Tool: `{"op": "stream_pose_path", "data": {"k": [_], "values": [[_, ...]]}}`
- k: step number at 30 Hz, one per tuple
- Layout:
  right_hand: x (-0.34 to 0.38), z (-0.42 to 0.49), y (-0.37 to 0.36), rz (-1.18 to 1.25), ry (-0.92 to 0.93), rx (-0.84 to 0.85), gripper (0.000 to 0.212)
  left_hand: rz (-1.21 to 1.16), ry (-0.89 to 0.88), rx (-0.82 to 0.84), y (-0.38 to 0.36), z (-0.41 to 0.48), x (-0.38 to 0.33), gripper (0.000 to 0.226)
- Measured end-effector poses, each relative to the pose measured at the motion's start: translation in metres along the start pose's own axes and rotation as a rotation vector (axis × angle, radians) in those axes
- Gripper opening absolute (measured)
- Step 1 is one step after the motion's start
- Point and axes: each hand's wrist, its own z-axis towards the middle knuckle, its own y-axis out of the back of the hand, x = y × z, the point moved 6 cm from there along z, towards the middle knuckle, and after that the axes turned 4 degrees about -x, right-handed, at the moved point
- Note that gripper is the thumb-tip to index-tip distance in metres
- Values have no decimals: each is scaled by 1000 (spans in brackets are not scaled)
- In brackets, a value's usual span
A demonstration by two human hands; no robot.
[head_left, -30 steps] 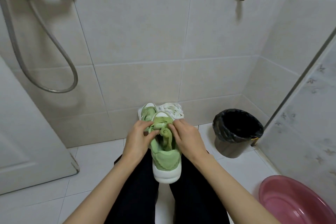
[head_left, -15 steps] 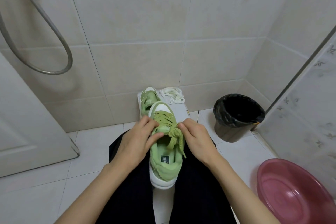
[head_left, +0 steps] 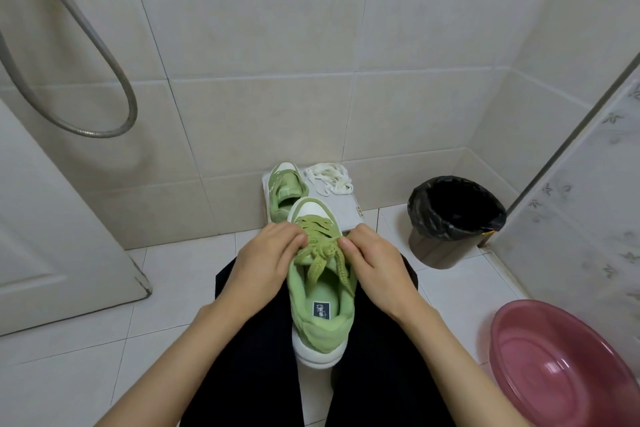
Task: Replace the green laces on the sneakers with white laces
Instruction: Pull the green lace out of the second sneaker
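Observation:
A green sneaker (head_left: pixel 320 308) with a white sole lies between my knees, toe pointing away. Its green laces (head_left: pixel 320 250) are tied in a bow over the tongue. My left hand (head_left: pixel 266 258) grips the sneaker's left side with fingertips curled onto the laces. On the right side, my right hand (head_left: pixel 372 262) pinches the laces beside the knot. The second green sneaker (head_left: pixel 285 192) stands on a pale board (head_left: pixel 348 215) by the wall. A bundle of white laces (head_left: pixel 329 178) lies next to it.
A bin (head_left: pixel 453 218) lined with a black bag stands at the right by the wall. A pink basin (head_left: pixel 561 364) sits on the floor at the lower right. A shower hose (head_left: pixel 104 80) hangs at the left above a white door (head_left: pixel 52 218).
The view has tilted down and the sneaker has come nearer on my lap. Both hands stay at the laced part, fingers working on the green bow.

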Motion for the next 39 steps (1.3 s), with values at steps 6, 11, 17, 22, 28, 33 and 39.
{"op": "stream_pose_path", "data": {"k": [6, 11, 17, 22, 28, 33, 39], "values": [[-2, -1, 4, -8, -44, -23, 36, -207, 116, 225, -17, 12, 4, 34], [-11, 2, 1, 137, -138, -12, 30, -260, 72, 286, -22, 9, 8, 24], [-9, -5, 1, 384, 24, 44, 40, -555, 291, 122, -28, 10, 13, 35], [0, -2, -6, 344, 80, 15, 20, -595, 313, 114, -30, 11, 14, 36], [-1, 10, -14, 665, -113, -12, 12, -553, 287, 167, -24, 5, 15, 23], [-12, 14, -12, 701, -202, -77, 16, -441, 297, 138, -26, 10, 12, 35], [-44, 15, 15, 799, -478, -457, 29, -339, 192, 80, -28, 15, 7, 15]]}}
